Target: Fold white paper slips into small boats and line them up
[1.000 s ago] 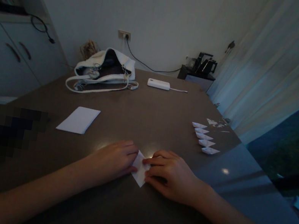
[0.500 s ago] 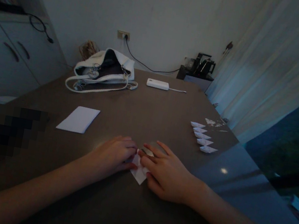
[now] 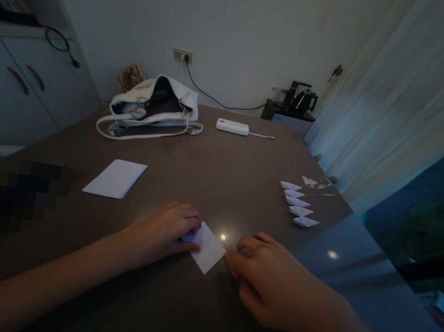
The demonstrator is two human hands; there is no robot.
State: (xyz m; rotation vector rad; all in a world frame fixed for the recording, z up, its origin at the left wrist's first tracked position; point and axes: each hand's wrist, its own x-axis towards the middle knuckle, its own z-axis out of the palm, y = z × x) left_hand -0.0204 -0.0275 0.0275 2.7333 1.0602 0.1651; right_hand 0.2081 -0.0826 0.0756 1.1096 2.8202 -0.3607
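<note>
A small white folded paper (image 3: 207,249) lies on the brown table, turned with one corner toward me. My left hand (image 3: 165,230) is closed at its left corner, thumb on the near side and fingers on the far side. My right hand (image 3: 280,285) rests on the right, fingers bent and somewhat apart, slightly blurred. Its forefinger tip meets or nearly meets the paper's right corner; no clear grip shows. Several folded paper boats (image 3: 300,210) stand in a row at the right. Toward the left lies a stack of white paper (image 3: 115,179).
Torn paper scraps (image 3: 311,183) lie beyond the boats. Farther back are a white power bank (image 3: 232,127) with a short cable and a white handbag (image 3: 152,111). A curtain (image 3: 387,103) hangs along the right side. The table's right edge runs near the boats.
My right hand moved onto the paper, then drew back rightward to its right corner, uncovering more of the sheet. My left hand kept its place at the left corner.
</note>
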